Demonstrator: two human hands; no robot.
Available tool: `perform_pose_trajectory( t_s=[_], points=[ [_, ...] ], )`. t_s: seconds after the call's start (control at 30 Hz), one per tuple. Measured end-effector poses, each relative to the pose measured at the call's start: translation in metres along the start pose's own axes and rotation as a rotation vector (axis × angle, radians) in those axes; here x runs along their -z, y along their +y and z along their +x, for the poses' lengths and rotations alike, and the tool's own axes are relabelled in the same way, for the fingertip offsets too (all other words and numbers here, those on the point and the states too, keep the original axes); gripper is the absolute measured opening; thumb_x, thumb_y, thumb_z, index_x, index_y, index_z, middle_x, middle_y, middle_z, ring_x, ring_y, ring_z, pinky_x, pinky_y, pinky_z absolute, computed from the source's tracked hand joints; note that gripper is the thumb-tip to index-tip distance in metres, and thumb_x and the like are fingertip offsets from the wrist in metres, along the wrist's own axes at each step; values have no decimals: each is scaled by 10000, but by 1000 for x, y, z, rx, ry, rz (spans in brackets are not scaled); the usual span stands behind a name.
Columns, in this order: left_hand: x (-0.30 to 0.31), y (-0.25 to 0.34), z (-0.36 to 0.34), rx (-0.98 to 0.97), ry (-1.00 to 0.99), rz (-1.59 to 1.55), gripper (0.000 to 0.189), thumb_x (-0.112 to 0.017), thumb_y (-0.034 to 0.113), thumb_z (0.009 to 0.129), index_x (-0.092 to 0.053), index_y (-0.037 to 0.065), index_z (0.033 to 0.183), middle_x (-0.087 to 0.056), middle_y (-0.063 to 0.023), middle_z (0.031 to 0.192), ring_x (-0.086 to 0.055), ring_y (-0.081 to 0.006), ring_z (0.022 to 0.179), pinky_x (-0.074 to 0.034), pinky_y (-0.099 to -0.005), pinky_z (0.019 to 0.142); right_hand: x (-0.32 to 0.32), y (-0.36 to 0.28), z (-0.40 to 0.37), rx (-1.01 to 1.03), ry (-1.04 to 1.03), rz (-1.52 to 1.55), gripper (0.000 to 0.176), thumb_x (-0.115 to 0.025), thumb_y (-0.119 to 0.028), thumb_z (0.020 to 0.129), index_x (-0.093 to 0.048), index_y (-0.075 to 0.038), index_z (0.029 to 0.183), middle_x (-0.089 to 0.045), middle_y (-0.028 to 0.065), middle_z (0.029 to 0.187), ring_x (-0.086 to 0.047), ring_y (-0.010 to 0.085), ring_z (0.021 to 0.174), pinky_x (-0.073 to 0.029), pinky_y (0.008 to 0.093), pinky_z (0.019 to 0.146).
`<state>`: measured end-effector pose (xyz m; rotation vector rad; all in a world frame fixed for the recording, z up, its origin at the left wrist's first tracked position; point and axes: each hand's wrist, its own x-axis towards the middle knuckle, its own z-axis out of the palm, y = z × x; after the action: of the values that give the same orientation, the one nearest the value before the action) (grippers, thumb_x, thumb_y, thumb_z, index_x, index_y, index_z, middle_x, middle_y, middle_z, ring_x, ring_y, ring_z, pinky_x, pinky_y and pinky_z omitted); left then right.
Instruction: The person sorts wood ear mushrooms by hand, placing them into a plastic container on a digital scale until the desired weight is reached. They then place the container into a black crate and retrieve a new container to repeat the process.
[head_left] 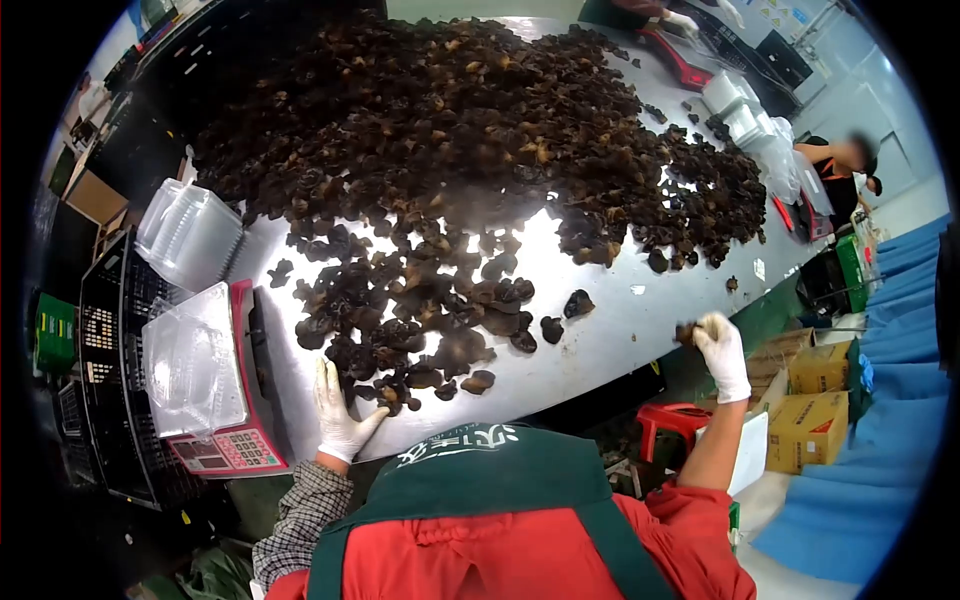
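A large heap of dark brown wood ear mushrooms (430, 130) covers much of the metal table (590, 350), with a looser spread of pieces (400, 300) nearer to me. My left hand (345, 418), in a white glove, rests on the table's near edge with thumb and fingers apart, beside the closest pieces. Out past the table's edge on the right, my right hand (722, 358), also gloved, pinches a small dark wood ear mushroom (686, 333). To the left of my left hand stands a red and silver scale (228, 452) with a clear plastic tray (195, 365) on its platform.
Stacked clear plastic boxes (188, 228) stand behind the scale, and black crates (125, 370) line the left. On the right are a red stool (672, 418), cardboard boxes (805, 430) and a blue sheet (850, 470). Other people work at the far side, one with gloved hands (682, 22).
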<state>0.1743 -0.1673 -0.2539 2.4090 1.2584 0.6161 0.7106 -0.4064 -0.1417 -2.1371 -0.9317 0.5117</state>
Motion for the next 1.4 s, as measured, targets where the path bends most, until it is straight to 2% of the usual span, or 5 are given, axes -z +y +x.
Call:
perform_pose_trajectory(
  t_s=[0.07,0.43,0.6,1.0,1.4],
  points=[
    [0,-1,1,-36,4,-8,1190,-852,349,555,-152,3,1453,-173,-305,1472,-223,-444,1355,-213,-487,1101,5,8,-26,-12,77,-784,202,-665,-98,735,-618,-35,921,-615,144,933,-606,332,860,-503,369,782],
    [2,3,-2,-53,21,49,1266,-870,414,510,-131,5,1452,-160,-310,1462,-184,-439,1368,-197,-487,1111,-255,-79,13,531,47,-84,399,-518,66,709,-583,-18,1093,-567,217,1009,-547,382,966,-463,435,857],
    [4,2,-4,-63,0,94,1305,-869,463,488,-116,12,1454,-159,-304,1464,-195,-436,1360,-211,-497,1101,-253,-97,10,491,-7,102,365,-597,7,776,-575,-9,1140,-535,173,1080,-572,292,886,-498,330,767],
    [-16,24,37,-496,-180,0,1298,-780,674,501,-161,53,1458,-162,-289,1450,-219,-459,1335,-241,-538,1088,-279,-102,-12,936,-217,-196,984,-692,-583,690,-304,-43,1416,-297,276,1413,-320,447,1279,-283,519,1042],
    [-25,49,45,-556,-170,40,865,-735,553,660,-424,153,1361,-303,-232,1420,-322,-422,1282,-302,-556,1031,-290,-92,-33,1164,-282,-446,784,-722,-417,668,-453,-110,1338,-376,220,1388,-389,346,1266,-337,499,968]
  ],
)
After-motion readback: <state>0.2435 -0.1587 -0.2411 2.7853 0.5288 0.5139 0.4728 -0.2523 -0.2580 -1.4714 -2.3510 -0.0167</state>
